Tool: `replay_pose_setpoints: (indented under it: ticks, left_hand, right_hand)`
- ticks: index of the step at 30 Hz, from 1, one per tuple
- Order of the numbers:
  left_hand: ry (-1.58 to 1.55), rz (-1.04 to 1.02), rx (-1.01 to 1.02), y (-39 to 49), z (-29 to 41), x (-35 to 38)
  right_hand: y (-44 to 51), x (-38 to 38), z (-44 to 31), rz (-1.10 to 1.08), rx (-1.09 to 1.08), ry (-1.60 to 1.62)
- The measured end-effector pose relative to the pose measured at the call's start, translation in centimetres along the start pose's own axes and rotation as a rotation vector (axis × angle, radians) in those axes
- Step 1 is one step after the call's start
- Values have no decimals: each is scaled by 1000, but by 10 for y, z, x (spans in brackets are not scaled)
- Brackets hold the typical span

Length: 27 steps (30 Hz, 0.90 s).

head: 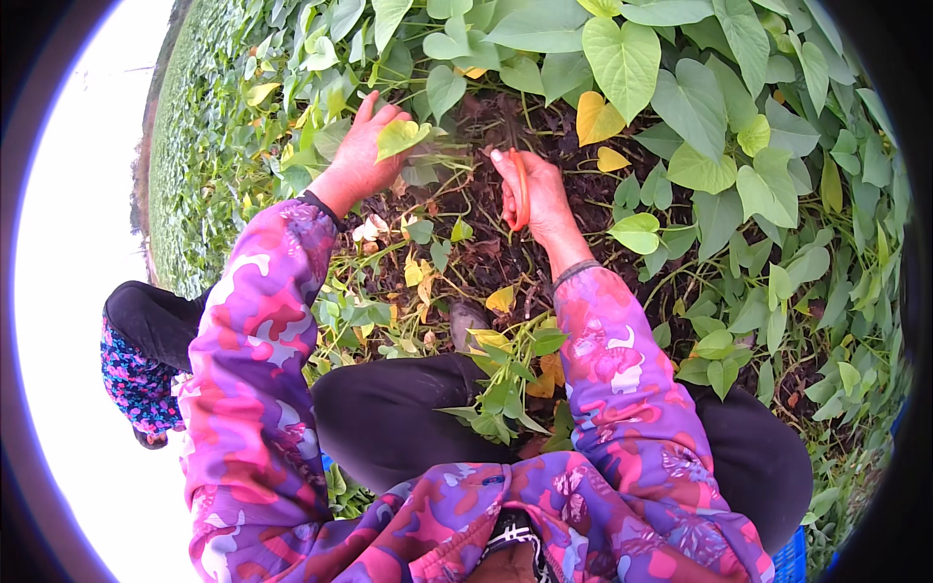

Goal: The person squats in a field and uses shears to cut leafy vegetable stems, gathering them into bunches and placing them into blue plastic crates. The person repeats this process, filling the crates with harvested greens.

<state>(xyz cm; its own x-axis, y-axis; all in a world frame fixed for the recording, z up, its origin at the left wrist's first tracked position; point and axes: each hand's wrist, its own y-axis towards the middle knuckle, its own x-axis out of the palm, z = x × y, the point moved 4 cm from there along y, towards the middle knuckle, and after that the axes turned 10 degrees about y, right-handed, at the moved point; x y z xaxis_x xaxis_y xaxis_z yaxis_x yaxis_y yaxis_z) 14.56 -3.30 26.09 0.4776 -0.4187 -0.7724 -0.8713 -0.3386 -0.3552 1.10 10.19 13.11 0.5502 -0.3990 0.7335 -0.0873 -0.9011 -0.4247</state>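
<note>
My left hand (368,149) is at the upper left, closed around a few cut-looking leafy vine stems (448,157). A pale green leaf (401,138) lies across its fingers. To the right, my right hand (543,193) holds a pair of scissors by the orange-red handle loops (522,191). The dark scissor blades point away from me among the stems and are hard to make out. Between and below the hands is dark soil with bare stems and dry leaves (481,255). Heart-leaved vines, probably sweet potato (692,109), grow thickly beyond the right hand.
A bunch of leafy vine tips (506,393) rests between my dark-trousered knees (401,415). One shoe (466,324) stands on the soil. Parts of a blue plastic crate (791,557) show beneath me. Another person (142,357) in flowered clothing is at the far left, beside the leafy field.
</note>
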Motion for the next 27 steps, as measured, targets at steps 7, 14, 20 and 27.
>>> replay_pose_setpoints:
  ticks: [7, 14, 20, 27]
  left_hand:
    - [-25, 164, 120, 20, 12, -30]
    - [220, -349, -16, 78, -15, 16]
    - [244, 55, -31, 73, -12, 16]
    - [179, 41, -38, 70, -9, 6]
  right_hand:
    - [66, -5, -35, 92, -433, -940]
    - [61, -18, -15, -67, 197, -279]
    - [67, -18, -8, -71, 434, 146]
    - [68, -9, -5, -121, 511, 237]
